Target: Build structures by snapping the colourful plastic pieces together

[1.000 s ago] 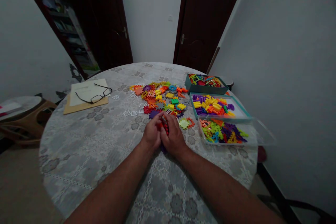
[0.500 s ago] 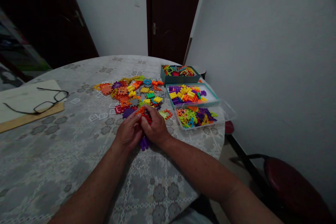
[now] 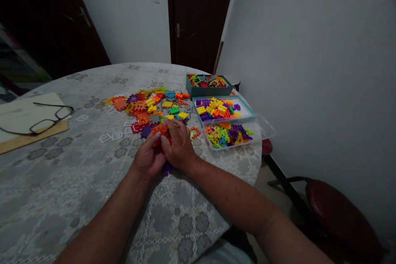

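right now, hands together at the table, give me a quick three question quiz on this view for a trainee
1. True or false: the glasses lie left of the pile.
2. Which is nearest the hands? A) green box B) teal-rimmed tray C) clear box
3. What do the left hand and right hand hold between them?

Key: 1. True. 2. C. 3. An orange-red piece, partly hidden.

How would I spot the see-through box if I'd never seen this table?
On the table, three containers stand in a row right of the heap of colourful pieces. The see-through box is nearest the right hand. Clear walls set it apart from the teal-rimmed tray and dark green box beyond.
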